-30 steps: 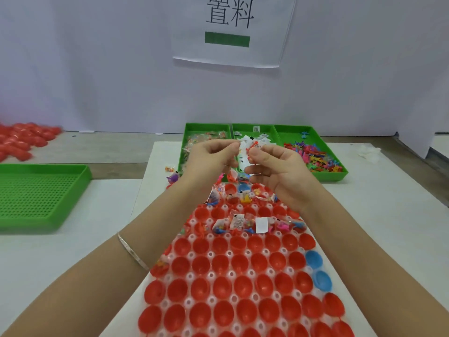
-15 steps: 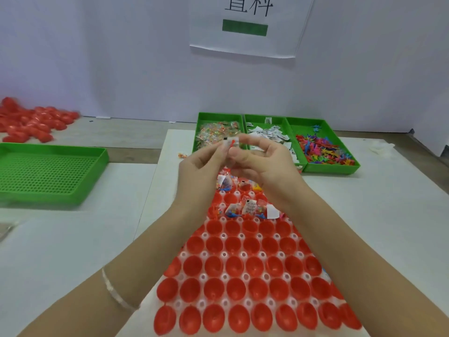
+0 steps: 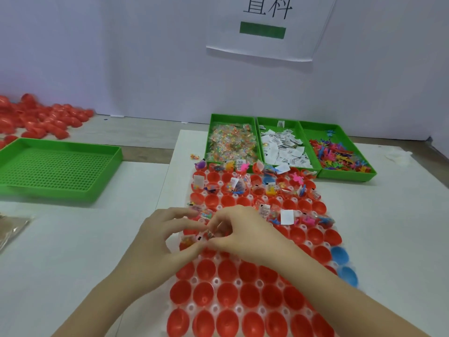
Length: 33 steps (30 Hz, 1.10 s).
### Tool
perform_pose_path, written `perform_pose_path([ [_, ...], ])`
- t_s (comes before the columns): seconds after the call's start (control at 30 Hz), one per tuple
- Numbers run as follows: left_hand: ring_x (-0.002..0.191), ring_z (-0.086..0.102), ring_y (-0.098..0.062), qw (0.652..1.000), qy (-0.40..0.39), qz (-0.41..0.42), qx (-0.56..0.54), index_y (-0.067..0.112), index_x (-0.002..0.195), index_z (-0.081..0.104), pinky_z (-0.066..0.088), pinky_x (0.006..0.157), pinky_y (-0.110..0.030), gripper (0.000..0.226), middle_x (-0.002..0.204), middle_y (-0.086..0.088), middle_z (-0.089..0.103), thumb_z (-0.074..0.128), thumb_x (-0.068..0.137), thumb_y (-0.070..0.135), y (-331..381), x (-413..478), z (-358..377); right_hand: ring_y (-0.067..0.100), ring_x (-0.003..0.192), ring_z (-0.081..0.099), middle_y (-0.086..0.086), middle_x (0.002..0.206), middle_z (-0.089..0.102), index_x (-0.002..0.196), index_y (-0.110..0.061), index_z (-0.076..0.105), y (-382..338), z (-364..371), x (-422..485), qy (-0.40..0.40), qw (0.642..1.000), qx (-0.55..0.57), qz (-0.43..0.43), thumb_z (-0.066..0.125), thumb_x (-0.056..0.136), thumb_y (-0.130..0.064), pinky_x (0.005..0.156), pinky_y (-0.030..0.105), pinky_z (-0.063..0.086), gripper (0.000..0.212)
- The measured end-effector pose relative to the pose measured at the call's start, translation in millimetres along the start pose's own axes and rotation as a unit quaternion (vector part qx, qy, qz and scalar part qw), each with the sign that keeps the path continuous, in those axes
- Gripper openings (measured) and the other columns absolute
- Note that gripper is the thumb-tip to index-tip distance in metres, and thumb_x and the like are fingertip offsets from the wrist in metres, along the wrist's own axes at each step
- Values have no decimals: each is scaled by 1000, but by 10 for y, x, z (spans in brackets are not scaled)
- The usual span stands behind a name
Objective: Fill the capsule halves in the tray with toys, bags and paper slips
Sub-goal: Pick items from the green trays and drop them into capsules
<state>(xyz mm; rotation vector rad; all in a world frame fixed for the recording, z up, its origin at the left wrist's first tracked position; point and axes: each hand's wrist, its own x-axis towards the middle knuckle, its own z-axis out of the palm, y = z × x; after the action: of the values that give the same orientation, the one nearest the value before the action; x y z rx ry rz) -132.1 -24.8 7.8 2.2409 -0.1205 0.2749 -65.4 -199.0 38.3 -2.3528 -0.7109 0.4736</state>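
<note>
**Loading a cup at the tray's left edge**

Both hands are low over the tray, on its left side, midway between the desk's far and near edges. The left hand and right hand have curled fingers and pinch a small bundle between them, just above the cups.

The near rows of capsule halves look bare, so I judge the task about a third done.

To do this step well:
- tuck the pieces below the rim
- release straight down
- spare the filled neighbouring cups

The bags, paper slips and toys lie towards the desk's far edge.

Unclear:
- the bundle's contents, perhaps a clear bag and a printed slip
- the target cup, hidden under the fingers
- the tray's near end, cut off
</note>
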Motion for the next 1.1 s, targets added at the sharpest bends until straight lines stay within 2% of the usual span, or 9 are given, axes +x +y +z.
perform_pose_path([
  [0.2, 113, 48, 4, 1000, -14, 11, 18, 47, 70, 63, 35, 99, -29, 11, 115, 29, 58, 60, 62, 54, 17, 79, 22, 10, 78, 57, -10, 77, 60, 85, -21, 66, -61, 60, -22, -13, 997, -64, -26, 66, 86, -20, 73, 22, 39, 1],
  [0.3, 116, 49, -3, 998, -37, 15, 39, 47, 69, 63, 36, 100, -35, 6, 120, 29, 56, 68, 66, 48, 3, 76, -1, -1, 68, 51, -15, 74, 56, 96, -22, 69, -21, 38, -30, -19, 999, -41, -15, 72, 83, -24, 68, 18, 36, 13],
  [0.43, 118, 51, -15, 994, -66, 36, 84, 40, 73, 69, 36, 98, -43, 12, 125, 21, 56, 80, 74, 35, -2, 51, -9, -5, 59, 59, -8, 78, 71, 116, -23, 63, 64, -80, -52, -30, 998, 58, 11, 77, 76, -13, 63, 16, 52, 44],
  [0.53, 123, 49, -26, 983, -79, 47, 156, 36, 77, 72, 31, 95, -42, 7, 135, 8, 55, 77, 74, 39, 38, 28, -4, 1, 70, 66, -7, 80, 73, 109, -24, 67, 108, -100, -58, -13, 998, 57, 1, 75, 77, -10, 71, 22, 55, 35],
  [0.67, 118, 56, -39, 954, -96, 76, 275, 39, 73, 70, 31, 93, -51, 23, 136, -7, 58, 89, 64, 29, 92, 26, -25, -3, 69, 63, -5, 82, 72, 100, -24, 68, 119, -19, -78, 9, 999, 48, -16, 70, 80, -9, 67, 13, 49, 25],
  [0.77, 118, 59, -37, 924, -121, 75, 354, 41, 72, 68, 35, 94, -55, 26, 134, -9, 60, 90, 62, 31, 126, 34, -38, -5, 66, 58, -7, 82, 70, 101, -22, 68, 110, 37, -86, 23, 998, 41, -32, 68, 81, -8, 67, 11, 45, 24],
  [0.83, 140, 34, -31, 918, -133, 48, 371, 38, 88, 64, 21, 105, -56, 7, 153, -2, 37, 70, 85, 36, 155, 57, -7, -10, 64, 56, -12, 78, 66, 101, -23, 67, 96, 57, -95, 33, 998, 30, -42, 67, 82, -9, 64, 6, 41, 24],
  [0.93, 147, 0, -18, 911, -135, 35, 388, 38, 104, 58, -3, 105, -45, 12, 161, 11, 3, 48, 96, 41, 93, 99, 21, -13, 64, 54, -16, 75, 61, 103, -25, 66, 80, 70, -106, 38, 998, 18, -49, 66, 83, -9, 63, 6, 39, 26],
  [1.1, 145, 13, -17, 932, -103, 50, 343, 40, 90, 66, 2, 102, -42, 9, 158, 17, 13, 67, 82, 43, 162, 133, -46, -8, 62, 51, -14, 74, 61, 105, -30, 63, 87, 61, -113, 52, 998, 25, -33, 72, 81, -19, 66, 18, 44, 27],
])
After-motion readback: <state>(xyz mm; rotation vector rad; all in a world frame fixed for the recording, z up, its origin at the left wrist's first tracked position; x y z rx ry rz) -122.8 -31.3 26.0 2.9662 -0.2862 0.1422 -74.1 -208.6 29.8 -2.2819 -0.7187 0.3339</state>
